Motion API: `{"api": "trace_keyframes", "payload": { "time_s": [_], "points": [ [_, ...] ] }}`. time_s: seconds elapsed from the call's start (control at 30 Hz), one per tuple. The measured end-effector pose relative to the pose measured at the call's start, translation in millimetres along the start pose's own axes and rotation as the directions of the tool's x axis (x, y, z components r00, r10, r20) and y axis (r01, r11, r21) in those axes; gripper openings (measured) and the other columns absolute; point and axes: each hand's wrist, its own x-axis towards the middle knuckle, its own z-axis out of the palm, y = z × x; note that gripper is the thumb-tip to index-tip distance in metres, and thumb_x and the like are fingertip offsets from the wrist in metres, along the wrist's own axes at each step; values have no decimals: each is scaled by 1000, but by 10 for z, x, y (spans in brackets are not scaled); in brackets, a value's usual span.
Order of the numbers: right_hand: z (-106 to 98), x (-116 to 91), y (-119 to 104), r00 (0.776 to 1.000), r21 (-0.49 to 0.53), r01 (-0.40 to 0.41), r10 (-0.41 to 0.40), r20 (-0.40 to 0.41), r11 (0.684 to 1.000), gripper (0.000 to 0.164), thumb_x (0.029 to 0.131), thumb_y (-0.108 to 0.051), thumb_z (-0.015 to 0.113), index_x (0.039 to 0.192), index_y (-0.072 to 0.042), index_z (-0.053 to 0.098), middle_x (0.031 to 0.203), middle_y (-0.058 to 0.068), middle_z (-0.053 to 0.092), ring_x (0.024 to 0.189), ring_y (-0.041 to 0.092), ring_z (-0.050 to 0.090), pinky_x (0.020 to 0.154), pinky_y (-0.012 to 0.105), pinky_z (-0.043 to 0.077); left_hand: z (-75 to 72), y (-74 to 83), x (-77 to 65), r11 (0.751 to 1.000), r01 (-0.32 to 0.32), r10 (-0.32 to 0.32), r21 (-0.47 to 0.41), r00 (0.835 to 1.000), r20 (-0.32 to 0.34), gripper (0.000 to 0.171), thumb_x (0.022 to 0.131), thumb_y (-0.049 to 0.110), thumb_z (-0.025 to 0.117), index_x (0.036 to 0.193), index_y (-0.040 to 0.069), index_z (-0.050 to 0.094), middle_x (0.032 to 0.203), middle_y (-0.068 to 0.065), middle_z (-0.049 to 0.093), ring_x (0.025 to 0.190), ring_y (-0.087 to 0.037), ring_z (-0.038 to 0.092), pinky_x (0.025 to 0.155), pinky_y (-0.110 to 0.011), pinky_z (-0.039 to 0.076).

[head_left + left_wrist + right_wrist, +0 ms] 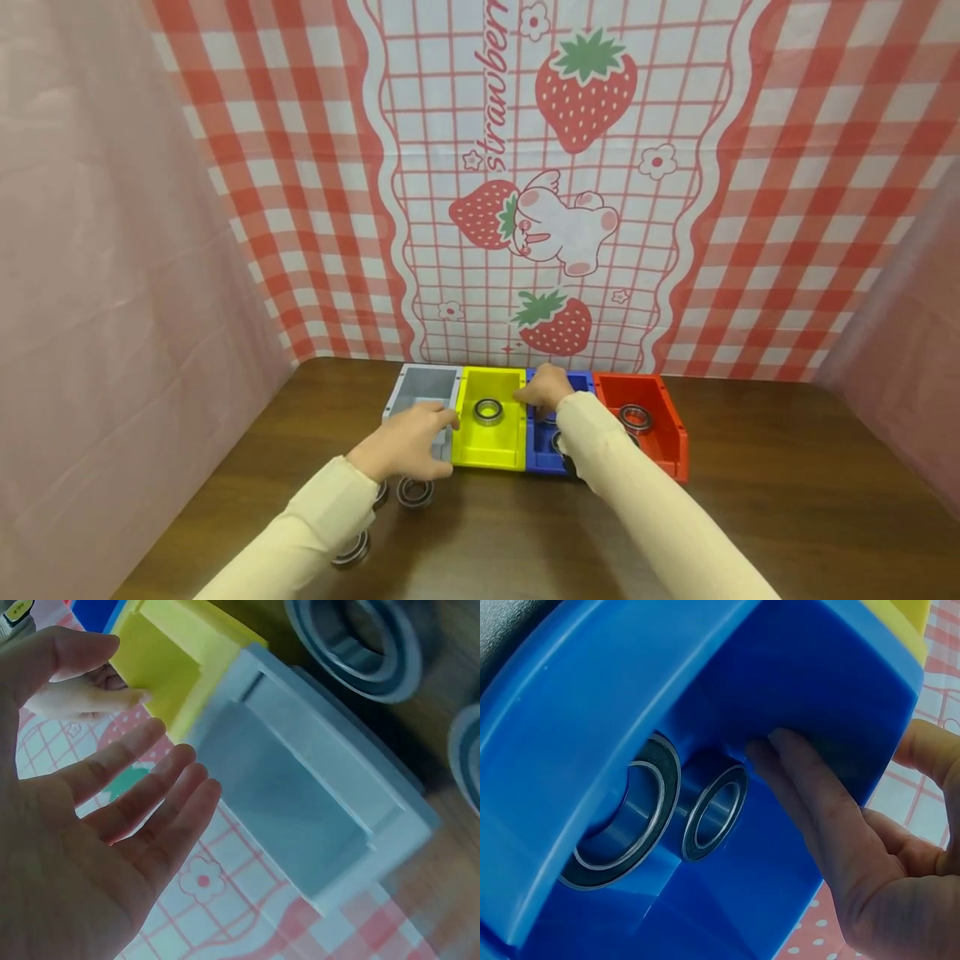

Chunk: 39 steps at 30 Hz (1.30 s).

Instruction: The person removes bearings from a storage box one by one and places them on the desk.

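Looks like the smaller bearing in the blue bin is being reached for, right grip uncurled and empty afaict, left grip spread empty by the grey bin, so a pinch is probably needed next.

The grey rectangular plastic bin, yellow bin, blue bin and red bin are plain. Metal ring bearings are black and silver. The wood-grain surface is brown; the hanging cloth has red-white checks and strawberries.

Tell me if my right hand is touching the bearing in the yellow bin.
Apart: the head view shows bare yellow bin between the right hand and the bearing.
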Motion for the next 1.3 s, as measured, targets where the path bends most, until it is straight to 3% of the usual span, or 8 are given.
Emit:
{"api": "trace_keyframes", "payload": {
  "time_s": [0.17, 0.5, 0.7, 0.83, 1.03, 1.3],
  "points": [
    [27, 11, 6, 1000, 23, -6, 6, -16, 1000, 33, 82, -16, 71, 100, 10, 60, 92, 20, 63, 63, 25, 70, 55, 30, 58, 21, 72, 183, 1000, -21, 21, 6, 1000, -1, 50, 69, 28, 75, 112, 5, 63, 107, -11, 63, 92, -20, 55, 77, -36, 52],
    [20, -9, -4, 1000, 12, 5, -4, -25, 1000, 37, 82, -19, 72, 103, 10, 59, 92, 20, 64, 60, 24, 69, 56, 31, 58, -22, 163, 458, 998, -28, 32, -59, 997, 65, 52, 73, 24, 77, 116, 1, 60, 113, -16, 62, 99, -26, 57, 89, -40, 53],
    [8, -2, 6, 999, 8, 23, -22, -24, 1000, 40, 82, -18, 72, 106, 11, 58, 94, 22, 64, 58, 24, 69, 56, 31, 58, -31, 163, 580, 999, -33, 36, -34, 996, 83, 50, 73, 25, 77, 115, 3, 61, 109, -12, 62, 93, -21, 57, 84, -35, 52],
    [31, -3, 18, 999, -13, 23, -24, -25, 1000, 40, 82, -20, 72, 104, 11, 58, 97, 24, 64, 57, 24, 68, 54, 30, 57, -18, 161, 627, 999, -8, 12, -39, 993, 117, 52, 73, 26, 77, 117, 4, 61, 110, -10, 61, 92, -18, 56, 81, -32, 52],
    [49, -12, 34, 1000, -13, 19, -19, -22, 1000, 43, 82, -19, 72, 108, 11, 57, 100, 24, 64, 58, 24, 68, 53, 31, 57, -4, 166, 743, 998, 39, -30, -52, 985, 171, 54, 75, 27, 77, 120, 4, 59, 118, -14, 62, 100, -21, 58, 88, -35, 52],
    [23, -23, 13, 999, 7, 40, -40, -30, 999, 45, 82, -18, 73, 111, 12, 56, 99, 24, 63, 61, 26, 69, 54, 31, 57, -9, 173, 922, 993, 109, -96, -35, 959, 266, 59, 77, 29, 76, 127, 5, 56, 129, -12, 60, 116, -25, 57, 98, -39, 49]
  ]
}}
